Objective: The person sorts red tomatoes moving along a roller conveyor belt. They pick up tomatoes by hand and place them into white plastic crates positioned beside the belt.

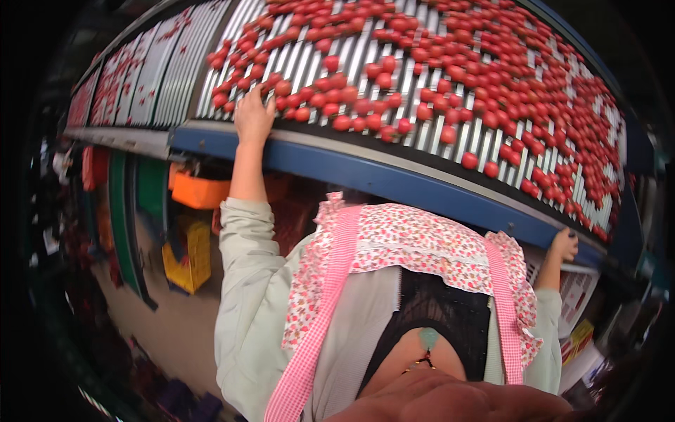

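Many red tomatoes [341, 123] lie on the metal rollers [303, 55] of a roller conveyor in front of me. My left hand [254, 115] reaches over the near edge at the left, back of the hand up. Its fingertips are at a few tomatoes by the rim, thumb spread from the fingers, and nothing shows in its grasp. At the far right, my right hand [564, 245] is against the blue side rail [369, 176] of the conveyor. Its fingers look curled, but what they close on is not clear.
Leftward, further roller sections [184, 58] carry scattered red tomatoes. Below the rail at left are an orange bin [199, 191], a yellow crate [189, 258] and a green upright panel [124, 211]. A white crate [577, 295] stands under my right hand.
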Tool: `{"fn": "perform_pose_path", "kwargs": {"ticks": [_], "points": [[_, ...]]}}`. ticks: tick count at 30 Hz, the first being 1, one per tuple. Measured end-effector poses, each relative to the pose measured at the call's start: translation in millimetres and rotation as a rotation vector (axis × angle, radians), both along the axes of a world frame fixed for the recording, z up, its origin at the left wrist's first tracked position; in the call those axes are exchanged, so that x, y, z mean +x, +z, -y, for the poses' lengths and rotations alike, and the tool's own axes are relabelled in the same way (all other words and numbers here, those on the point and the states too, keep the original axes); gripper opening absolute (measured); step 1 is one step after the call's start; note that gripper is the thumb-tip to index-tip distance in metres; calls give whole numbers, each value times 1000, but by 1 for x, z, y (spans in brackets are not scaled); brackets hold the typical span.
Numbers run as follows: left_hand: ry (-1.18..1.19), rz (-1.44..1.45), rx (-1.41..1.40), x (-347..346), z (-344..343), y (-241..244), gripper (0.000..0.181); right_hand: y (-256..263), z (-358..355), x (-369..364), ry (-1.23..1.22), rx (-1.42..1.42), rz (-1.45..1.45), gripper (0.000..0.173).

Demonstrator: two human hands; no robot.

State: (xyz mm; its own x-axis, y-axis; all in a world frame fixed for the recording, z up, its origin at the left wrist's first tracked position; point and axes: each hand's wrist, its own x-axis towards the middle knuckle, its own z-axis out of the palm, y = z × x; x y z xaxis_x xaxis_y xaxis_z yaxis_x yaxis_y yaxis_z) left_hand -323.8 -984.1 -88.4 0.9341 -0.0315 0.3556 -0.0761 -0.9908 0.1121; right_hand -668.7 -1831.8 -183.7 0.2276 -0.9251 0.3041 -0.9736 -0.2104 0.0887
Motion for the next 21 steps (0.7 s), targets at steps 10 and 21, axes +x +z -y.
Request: {"fn": "perform_pose_path", "kwargs": {"ticks": [10,21], "points": [[36,-196,-298,65,60,-23,46,36,-59,27,-131,159,344,54],[-285,-325,-145,88,217,0,41,16,-22,17,-84,160,350,53]]}}
